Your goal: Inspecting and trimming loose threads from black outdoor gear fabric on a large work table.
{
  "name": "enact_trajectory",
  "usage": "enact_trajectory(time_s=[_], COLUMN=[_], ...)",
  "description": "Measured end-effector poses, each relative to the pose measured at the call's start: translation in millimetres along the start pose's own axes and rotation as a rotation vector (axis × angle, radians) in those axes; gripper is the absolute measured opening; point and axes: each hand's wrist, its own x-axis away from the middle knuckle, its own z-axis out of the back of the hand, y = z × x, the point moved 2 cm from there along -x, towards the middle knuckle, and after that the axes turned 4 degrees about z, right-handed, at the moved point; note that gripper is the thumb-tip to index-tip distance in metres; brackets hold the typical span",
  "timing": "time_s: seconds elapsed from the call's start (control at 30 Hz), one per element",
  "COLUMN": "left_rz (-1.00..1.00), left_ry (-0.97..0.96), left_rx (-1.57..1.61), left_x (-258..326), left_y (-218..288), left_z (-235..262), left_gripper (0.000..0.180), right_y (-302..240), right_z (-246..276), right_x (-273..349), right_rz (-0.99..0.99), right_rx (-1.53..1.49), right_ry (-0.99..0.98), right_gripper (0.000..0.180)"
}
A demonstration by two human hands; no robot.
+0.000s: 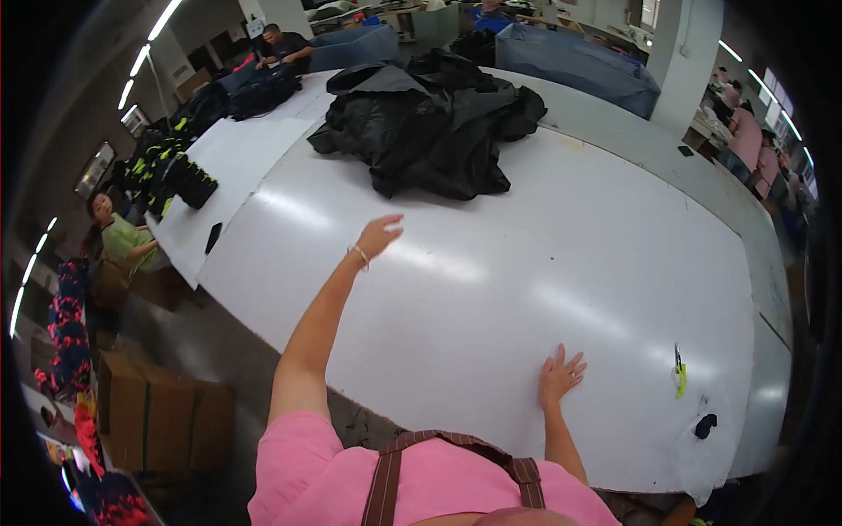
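My left hand [380,238] reaches forward over the white tabletop [474,307], holding nothing, its fingers stretched out to the right. Just beyond it lies a crumpled heap of black plastic sheeting [430,131], apart from the fingers. Spread flat near the table's front edge, my right hand [560,377] rests on the white surface with empty fingers. Farther right are small yellow-green-handled scissors [680,377]. Below them a small dark scrap [705,427] lies on clear plastic film [697,460].
A dark phone [214,238] is at the table's left side, by black and neon-yellow goods [171,175]. One person [127,241] sits at left; another [286,51] works at the back left. Blue bins [574,70] and a pillar [687,66] stand behind; cartons [162,412] at lower left.
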Motion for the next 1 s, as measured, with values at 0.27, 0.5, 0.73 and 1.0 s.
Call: enact_trajectory(time_s=[0.27,0.5,0.73,1.0], left_rz=[-0.125,0.161,0.099,-0.545], left_ry=[0.361,0.467,0.387,0.241], left_rx=[-0.191,-0.369,0.107,1.171], left_x=[-275,-345,-330,-157], left_y=[55,68,36,220], left_z=[43,23,40,189], left_gripper=[0.095,0.078,0.039,0.023], right_y=[-24,-26,-26,-27], right_z=[-11,-8,-9,-4], right_x=[15,9,8,13], right_rz=[-0.014,0.008,0.061,0.032], right_rx=[0.207,0.236,0.222,0.200], right_ry=[0.347,0.361,0.366,0.400], right_gripper=[0.051,0.054,0.054,0.053])
